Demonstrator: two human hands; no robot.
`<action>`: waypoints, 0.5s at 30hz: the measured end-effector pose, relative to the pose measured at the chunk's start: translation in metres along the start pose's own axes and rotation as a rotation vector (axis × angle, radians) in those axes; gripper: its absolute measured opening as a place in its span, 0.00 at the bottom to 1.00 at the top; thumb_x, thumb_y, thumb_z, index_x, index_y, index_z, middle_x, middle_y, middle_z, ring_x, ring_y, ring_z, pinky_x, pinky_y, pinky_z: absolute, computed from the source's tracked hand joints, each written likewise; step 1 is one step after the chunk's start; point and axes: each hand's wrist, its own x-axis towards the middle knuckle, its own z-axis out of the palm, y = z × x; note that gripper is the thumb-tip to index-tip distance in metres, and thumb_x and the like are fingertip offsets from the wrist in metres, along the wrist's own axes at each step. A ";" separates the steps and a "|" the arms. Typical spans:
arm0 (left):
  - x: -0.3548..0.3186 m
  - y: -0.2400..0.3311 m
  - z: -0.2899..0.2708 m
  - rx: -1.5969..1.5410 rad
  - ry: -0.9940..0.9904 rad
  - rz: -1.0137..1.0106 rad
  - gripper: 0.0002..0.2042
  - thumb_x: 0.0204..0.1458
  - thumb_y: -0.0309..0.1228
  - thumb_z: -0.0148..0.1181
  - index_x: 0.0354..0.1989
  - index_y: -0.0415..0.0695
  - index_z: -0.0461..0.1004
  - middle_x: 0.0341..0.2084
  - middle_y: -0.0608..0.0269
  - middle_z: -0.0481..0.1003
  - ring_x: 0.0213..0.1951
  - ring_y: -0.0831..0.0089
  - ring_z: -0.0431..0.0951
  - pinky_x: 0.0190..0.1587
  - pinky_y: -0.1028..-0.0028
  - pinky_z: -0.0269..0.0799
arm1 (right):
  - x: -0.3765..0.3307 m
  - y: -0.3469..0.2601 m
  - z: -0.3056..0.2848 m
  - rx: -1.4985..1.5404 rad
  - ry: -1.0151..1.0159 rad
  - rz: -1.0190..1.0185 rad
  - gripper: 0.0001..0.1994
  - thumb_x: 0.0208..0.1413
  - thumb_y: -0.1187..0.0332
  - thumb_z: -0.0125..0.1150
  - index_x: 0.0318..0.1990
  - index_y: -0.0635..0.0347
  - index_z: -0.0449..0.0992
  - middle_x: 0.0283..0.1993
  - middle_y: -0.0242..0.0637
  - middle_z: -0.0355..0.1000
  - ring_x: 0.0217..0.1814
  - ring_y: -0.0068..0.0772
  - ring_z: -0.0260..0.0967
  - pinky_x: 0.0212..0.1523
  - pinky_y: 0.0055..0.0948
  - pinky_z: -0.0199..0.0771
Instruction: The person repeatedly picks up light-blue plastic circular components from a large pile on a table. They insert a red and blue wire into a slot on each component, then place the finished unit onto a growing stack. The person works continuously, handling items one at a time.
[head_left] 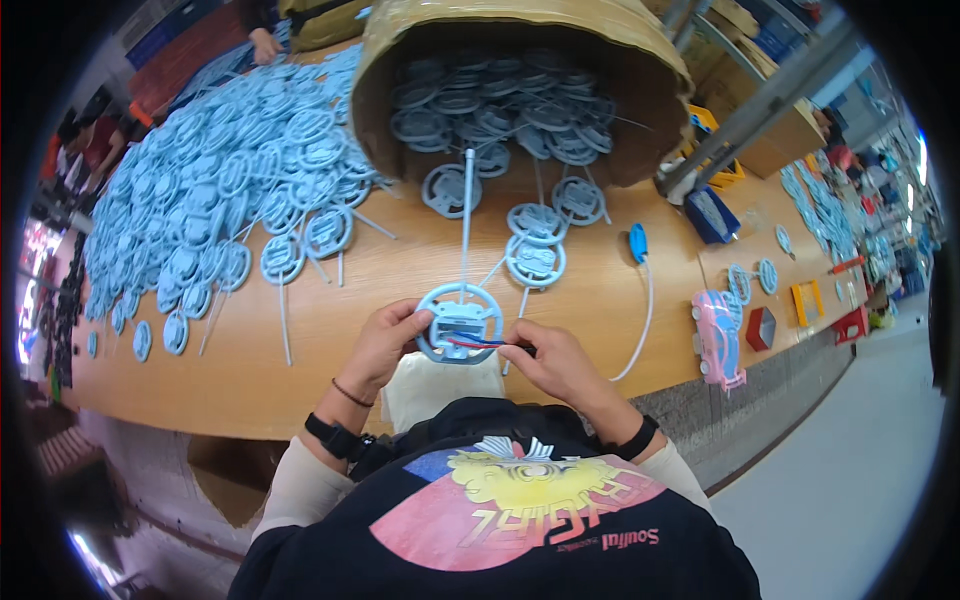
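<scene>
Steering wheel [462,326] mid-frame, near the table's [598,300] front edge; bare wood lower left and right of it. I see left hand [383,342] clamped on its left rim, right hand [552,360] pinching its red-blue wires [474,343].

1. tabletop [590,305] looks bright, pretty even
2. brown container [540,12] is really dark inside
3. strip lights [922,160] far right are blown out
4. blue wheel [462,322] fairly crisp
5. fisheye bends edges, rim goes soft then black

Long wooden worktable [250,390], pale grey floor [830,480], slanting metal post [775,100], bright strips [922,155] at far right, perhaps lamps
</scene>
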 end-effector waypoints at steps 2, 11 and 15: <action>0.002 0.001 -0.001 -0.009 -0.040 0.004 0.14 0.54 0.34 0.51 0.45 0.38 0.69 0.31 0.66 0.73 0.33 0.79 0.74 0.37 0.77 0.73 | 0.000 -0.008 -0.009 -0.016 -0.053 0.038 0.09 0.48 0.64 0.57 0.29 0.60 0.70 0.24 0.43 0.70 0.26 0.46 0.68 0.27 0.36 0.65; 0.005 -0.015 0.010 -0.331 -0.180 -0.034 0.22 0.57 0.43 0.45 0.49 0.35 0.65 0.42 0.57 0.72 0.43 0.69 0.72 0.48 0.71 0.68 | -0.004 0.002 0.002 0.106 0.003 -0.040 0.08 0.50 0.66 0.57 0.30 0.61 0.69 0.24 0.39 0.71 0.26 0.36 0.69 0.28 0.29 0.67; 0.003 -0.012 0.006 -0.315 -0.174 -0.023 0.21 0.57 0.42 0.44 0.50 0.35 0.64 0.43 0.57 0.71 0.44 0.70 0.72 0.50 0.71 0.66 | -0.002 0.002 0.011 0.079 0.027 -0.030 0.09 0.49 0.64 0.57 0.30 0.60 0.69 0.25 0.41 0.71 0.28 0.40 0.70 0.29 0.32 0.68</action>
